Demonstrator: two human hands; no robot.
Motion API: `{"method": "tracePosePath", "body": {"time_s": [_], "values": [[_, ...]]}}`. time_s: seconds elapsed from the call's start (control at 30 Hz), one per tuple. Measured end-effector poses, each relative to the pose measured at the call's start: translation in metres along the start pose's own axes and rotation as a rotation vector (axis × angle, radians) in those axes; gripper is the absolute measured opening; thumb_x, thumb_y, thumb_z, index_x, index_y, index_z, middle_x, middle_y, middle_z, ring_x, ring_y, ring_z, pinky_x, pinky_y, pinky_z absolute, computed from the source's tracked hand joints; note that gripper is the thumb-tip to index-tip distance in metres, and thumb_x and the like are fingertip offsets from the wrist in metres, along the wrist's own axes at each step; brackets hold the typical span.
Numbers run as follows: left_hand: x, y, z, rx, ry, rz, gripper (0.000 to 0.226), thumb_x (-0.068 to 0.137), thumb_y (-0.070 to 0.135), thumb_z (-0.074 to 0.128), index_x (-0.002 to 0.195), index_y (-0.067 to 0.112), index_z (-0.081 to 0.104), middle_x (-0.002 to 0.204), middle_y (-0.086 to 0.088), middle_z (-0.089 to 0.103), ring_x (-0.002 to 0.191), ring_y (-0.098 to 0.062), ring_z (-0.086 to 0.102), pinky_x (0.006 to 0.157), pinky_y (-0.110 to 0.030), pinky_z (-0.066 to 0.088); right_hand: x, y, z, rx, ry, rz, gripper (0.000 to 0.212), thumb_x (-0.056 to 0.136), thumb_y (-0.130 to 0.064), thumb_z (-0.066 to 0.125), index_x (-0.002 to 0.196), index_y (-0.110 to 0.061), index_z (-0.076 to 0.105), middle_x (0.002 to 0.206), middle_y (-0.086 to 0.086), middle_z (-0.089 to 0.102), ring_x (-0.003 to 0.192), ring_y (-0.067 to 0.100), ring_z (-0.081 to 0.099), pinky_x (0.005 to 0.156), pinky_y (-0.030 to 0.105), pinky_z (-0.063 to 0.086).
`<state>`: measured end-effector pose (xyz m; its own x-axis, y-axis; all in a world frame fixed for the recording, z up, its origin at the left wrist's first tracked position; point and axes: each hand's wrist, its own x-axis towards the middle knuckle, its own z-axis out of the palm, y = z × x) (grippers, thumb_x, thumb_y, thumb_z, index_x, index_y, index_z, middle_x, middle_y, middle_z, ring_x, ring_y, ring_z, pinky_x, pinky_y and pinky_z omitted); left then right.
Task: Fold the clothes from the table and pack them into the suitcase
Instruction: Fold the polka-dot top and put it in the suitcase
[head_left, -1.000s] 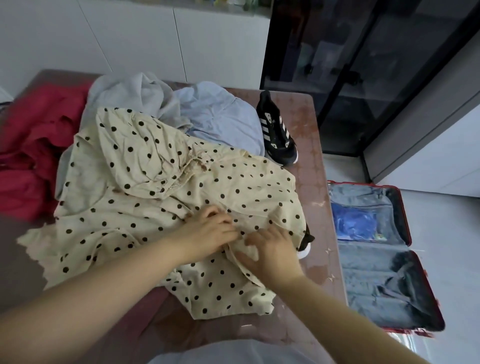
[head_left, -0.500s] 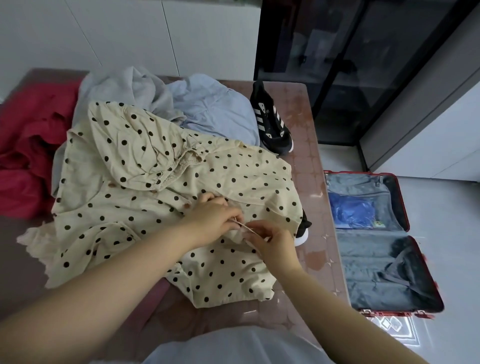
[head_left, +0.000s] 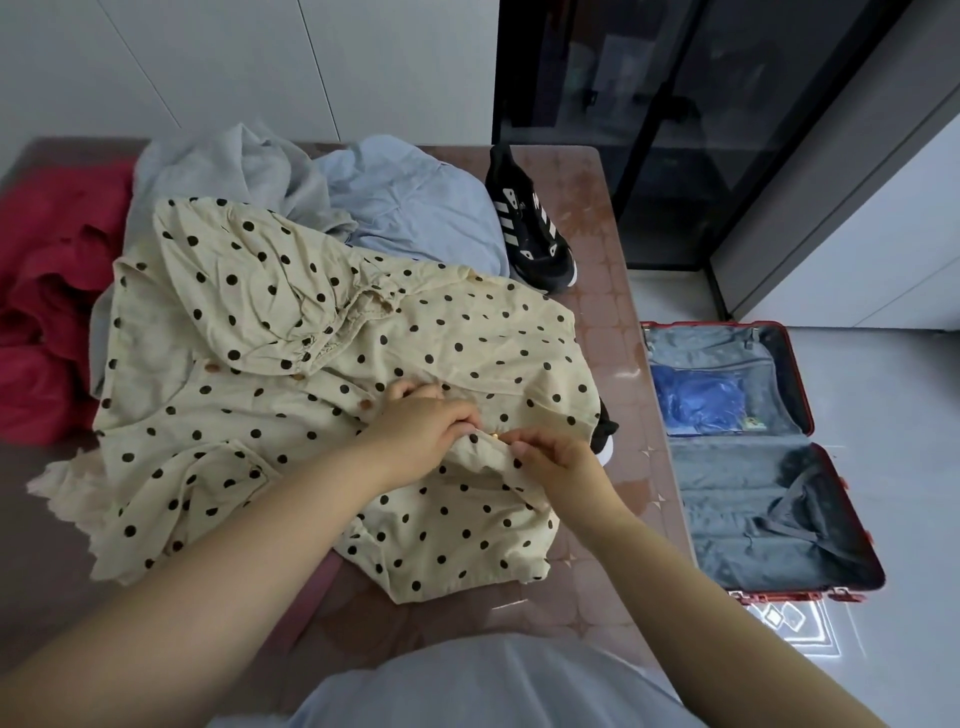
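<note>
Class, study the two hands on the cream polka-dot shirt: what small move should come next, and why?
Probably ease the small button through its hole. The left hand and right hand both pinch the front edge of the cream black-dotted fabric shirt around it, and the shirt lies spread unfolded on the brown table.

Soft, even indoor light, bright glare on the floor (head_left: 904, 441), wide-angle distortion at edges.
</note>
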<state>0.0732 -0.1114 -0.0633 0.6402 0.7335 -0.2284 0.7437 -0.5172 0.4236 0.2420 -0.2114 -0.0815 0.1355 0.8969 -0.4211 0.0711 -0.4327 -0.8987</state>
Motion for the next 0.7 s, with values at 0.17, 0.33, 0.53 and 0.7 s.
{"method": "tracePosePath", "body": {"time_s": [0.17,0.33,0.53,0.7], "values": [[-0.002,0.004,-0.004,0.045,0.026,0.034,0.026,0.1,0.032,0.038,0.108,0.027,0.062,0.094,0.006,0.051,0.11,-0.012,0.04,0.098,-0.023,0.009,-0.003,-0.001,-0.007,0.014,-0.085,0.028,0.018,0.085,-0.016,0.07,0.102,-0.014,0.072,0.087,0.007,0.071,0.075,0.008,0.063,0.071,0.02,0.051],[-0.004,0.007,0.0,0.032,0.008,-0.004,0.024,0.099,0.034,0.038,0.105,0.031,0.061,0.097,0.008,0.055,0.107,-0.014,0.04,0.1,-0.03,0.014,0.002,0.001,0.004,-0.06,0.05,-0.038,0.014,0.084,-0.018,0.071,0.097,-0.015,0.075,0.077,-0.006,0.069,0.067,0.0,0.061,0.067,0.012,0.048],[-0.004,0.023,0.011,0.061,0.065,0.033,0.029,0.095,0.04,0.047,0.122,0.035,0.055,0.123,0.018,0.056,0.121,-0.007,0.041,0.096,-0.03,0.01,0.012,0.009,0.014,-0.262,0.174,-0.14,0.018,0.09,-0.021,0.062,0.106,-0.021,0.073,0.082,-0.012,0.067,0.072,-0.003,0.058,0.07,0.013,0.045],[0.0,0.029,0.028,0.027,0.197,-0.113,0.021,0.093,0.039,0.052,0.11,0.038,0.064,0.1,0.015,0.065,0.109,-0.008,0.046,0.093,-0.03,0.011,0.017,0.009,0.018,-0.283,0.27,-0.153,0.013,0.088,-0.023,0.065,0.097,-0.017,0.072,0.083,-0.011,0.068,0.079,0.003,0.063,0.073,0.015,0.049]]}}
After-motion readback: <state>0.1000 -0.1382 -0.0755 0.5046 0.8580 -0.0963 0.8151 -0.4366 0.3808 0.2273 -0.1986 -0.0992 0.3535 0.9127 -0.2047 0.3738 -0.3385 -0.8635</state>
